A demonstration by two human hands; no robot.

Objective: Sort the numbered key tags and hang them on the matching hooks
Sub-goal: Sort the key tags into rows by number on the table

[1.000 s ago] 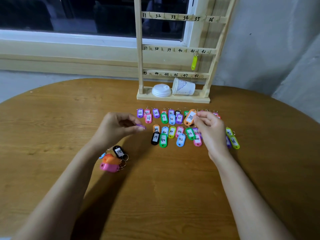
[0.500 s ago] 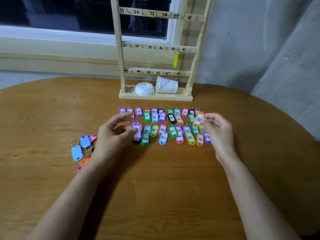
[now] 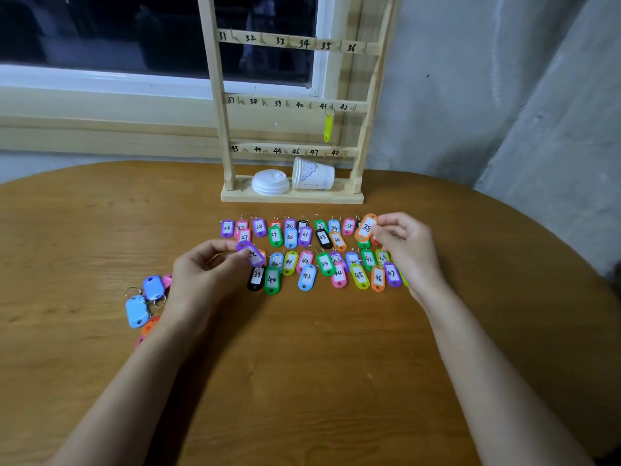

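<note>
Several coloured numbered key tags (image 3: 305,253) lie in rows on the wooden table in front of a wooden hook rack (image 3: 292,105) with numbered hooks 31 to 48. One yellow tag (image 3: 328,127) hangs at hook 41. My right hand (image 3: 408,250) pinches an orange tag marked 38 (image 3: 366,227) above the right end of the rows. My left hand (image 3: 205,274) pinches a purple tag (image 3: 252,253) over the left end of the lower row; its number is tilted and hard to read.
A white lid stack (image 3: 270,181) and a tipped paper cup (image 3: 312,174) sit on the rack's base. A loose heap of blue, pink and orange tags (image 3: 144,302) lies left of my left hand. A window and a grey wall stand behind the round table (image 3: 100,237).
My view shifted so the rack sits more central. My left hand now holds a purple tag over the rows. My right hand keeps the orange tag 38 raised.
</note>
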